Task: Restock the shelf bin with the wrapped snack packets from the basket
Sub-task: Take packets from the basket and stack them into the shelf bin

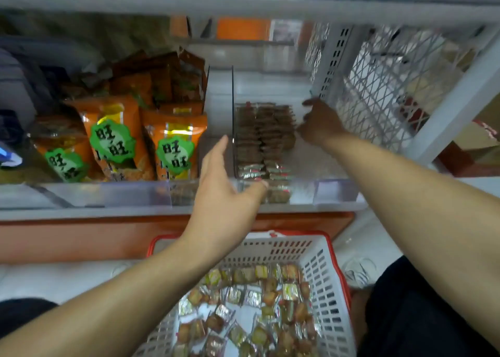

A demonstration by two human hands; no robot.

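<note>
A clear shelf bin (pixel 319 164) holds rows of small wrapped snack packets (pixel 262 137) along its left side. My left hand (pixel 224 186) is at the bin's front left corner, fingers straight along the divider, thumb on the front lip. Deeper in the bin, my right hand (pixel 319 124) has curled fingers touching the right edge of the packet rows; whether it holds a packet is hidden. Below, a white basket (pixel 322 270) with a red rim contains several loose packets (pixel 251 310).
Orange snack bags (pixel 116 143) fill the section left of the dark divider (pixel 233 107). A white perforated upright and mesh panel (pixel 378 86) stand right of the bin. The shelf above (pixel 243 5) overhangs. An orange base strip (pixel 81 237) runs under the shelf.
</note>
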